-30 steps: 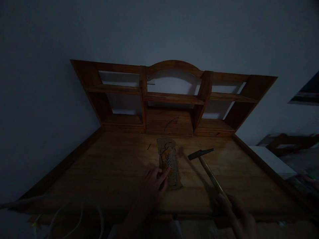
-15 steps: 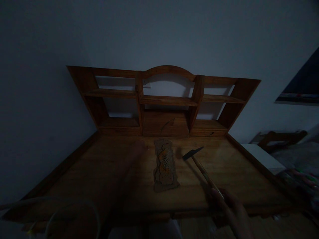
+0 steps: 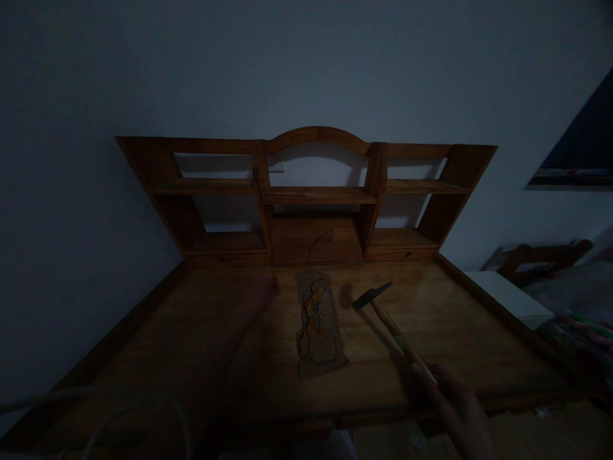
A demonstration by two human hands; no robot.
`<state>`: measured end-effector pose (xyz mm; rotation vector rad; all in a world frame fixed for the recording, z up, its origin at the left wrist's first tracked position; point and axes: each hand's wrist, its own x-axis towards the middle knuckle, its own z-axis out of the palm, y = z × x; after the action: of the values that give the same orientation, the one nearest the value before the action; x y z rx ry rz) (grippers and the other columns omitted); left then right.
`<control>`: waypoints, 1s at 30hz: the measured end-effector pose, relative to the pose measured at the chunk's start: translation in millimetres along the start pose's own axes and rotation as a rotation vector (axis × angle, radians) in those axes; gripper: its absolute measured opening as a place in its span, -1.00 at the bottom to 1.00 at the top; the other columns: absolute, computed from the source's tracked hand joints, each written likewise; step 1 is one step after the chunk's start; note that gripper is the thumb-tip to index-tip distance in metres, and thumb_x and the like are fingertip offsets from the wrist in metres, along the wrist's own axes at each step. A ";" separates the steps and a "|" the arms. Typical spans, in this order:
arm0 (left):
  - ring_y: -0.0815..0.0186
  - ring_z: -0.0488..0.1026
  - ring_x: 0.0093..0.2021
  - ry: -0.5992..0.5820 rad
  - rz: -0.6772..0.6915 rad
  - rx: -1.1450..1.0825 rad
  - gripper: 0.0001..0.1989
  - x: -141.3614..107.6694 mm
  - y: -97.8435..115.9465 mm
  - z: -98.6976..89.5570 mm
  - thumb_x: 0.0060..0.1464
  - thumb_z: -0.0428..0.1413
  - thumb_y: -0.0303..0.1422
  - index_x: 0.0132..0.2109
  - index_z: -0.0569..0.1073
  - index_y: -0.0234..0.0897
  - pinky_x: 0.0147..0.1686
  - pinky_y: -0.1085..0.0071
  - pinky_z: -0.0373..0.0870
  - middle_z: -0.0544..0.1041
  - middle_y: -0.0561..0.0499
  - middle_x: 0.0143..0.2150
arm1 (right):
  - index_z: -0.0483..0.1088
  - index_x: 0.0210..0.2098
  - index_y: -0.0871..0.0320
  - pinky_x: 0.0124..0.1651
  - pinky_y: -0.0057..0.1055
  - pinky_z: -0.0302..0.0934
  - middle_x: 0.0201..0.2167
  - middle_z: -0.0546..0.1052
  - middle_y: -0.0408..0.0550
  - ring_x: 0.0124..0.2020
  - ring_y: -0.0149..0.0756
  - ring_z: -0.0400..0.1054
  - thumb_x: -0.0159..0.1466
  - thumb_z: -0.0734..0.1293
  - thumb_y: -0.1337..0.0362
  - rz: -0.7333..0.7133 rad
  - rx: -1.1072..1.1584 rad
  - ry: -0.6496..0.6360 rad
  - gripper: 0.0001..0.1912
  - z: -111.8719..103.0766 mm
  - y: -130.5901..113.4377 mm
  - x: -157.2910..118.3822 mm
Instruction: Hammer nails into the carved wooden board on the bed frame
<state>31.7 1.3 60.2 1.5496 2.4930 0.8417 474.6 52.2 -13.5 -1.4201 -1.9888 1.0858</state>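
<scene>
My right hand (image 3: pixel 454 401) is wrapped round the lower wooden handle of a hammer (image 3: pixel 391 327), near the front right of the desk. The hammer's dark metal head points away from me, a little above the wood. In the middle of the desk lies a torn brown cardboard piece (image 3: pixel 322 326), with orange patches and many small holes. Left of its far end, my left hand (image 3: pixel 264 289) looks closed. A tiny glint shows at its fingertips, but the dim light hides what they hold.
A wooden desk (image 3: pixel 383 377) carries a shelf unit (image 3: pixel 316 195) along its back, against a pale wall. To the right stand a white cabinet (image 3: pixel 507 294) and a wooden chair back (image 3: pixel 550 259). A pale, cable-like loop (image 3: pixel 96 391) is at lower left.
My left hand has shifted slightly left, away from the cardboard. The hammer stays almost where it was in my right hand. The view has tilted a little.
</scene>
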 end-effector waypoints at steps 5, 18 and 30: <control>0.27 0.48 -0.31 -0.023 0.009 0.036 -0.87 -17.7 6.4 -22.7 0.05 0.07 -0.48 -0.27 0.51 -0.32 -0.30 0.42 0.31 0.55 -0.04 -0.34 | 0.44 -0.10 0.02 -0.10 -0.32 0.30 -0.18 0.60 -0.06 -0.07 -0.01 0.45 0.25 0.23 -0.16 0.017 -0.016 0.034 -0.54 3.7 3.7 2.3; 0.19 0.50 -0.19 -0.123 -0.002 -0.418 -0.80 -129.3 19.2 28.4 0.06 0.05 -0.33 -0.30 0.58 -0.20 -0.17 0.30 0.42 0.57 -0.04 -0.23 | 0.45 -0.03 0.02 -0.19 -0.40 0.35 -0.20 0.62 -0.10 -0.15 -0.07 0.50 0.24 0.27 -0.10 0.001 -0.025 0.071 -0.56 5.5 9.5 4.6; 0.21 0.56 -0.22 -0.040 -0.166 -0.603 -0.63 -145.9 35.6 72.2 0.00 0.09 -0.30 -0.01 0.54 -0.15 -0.14 0.30 0.49 0.63 0.03 -0.27 | 0.44 0.00 0.02 -0.07 -0.37 0.30 -0.10 0.59 -0.08 -0.05 -0.05 0.45 0.18 0.27 -0.20 0.097 -0.012 0.037 -0.44 7.2 19.2 10.9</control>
<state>156.0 -81.8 -13.5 1.1224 2.0206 1.3480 476.2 62.9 -34.0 -1.5460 -1.9212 1.0819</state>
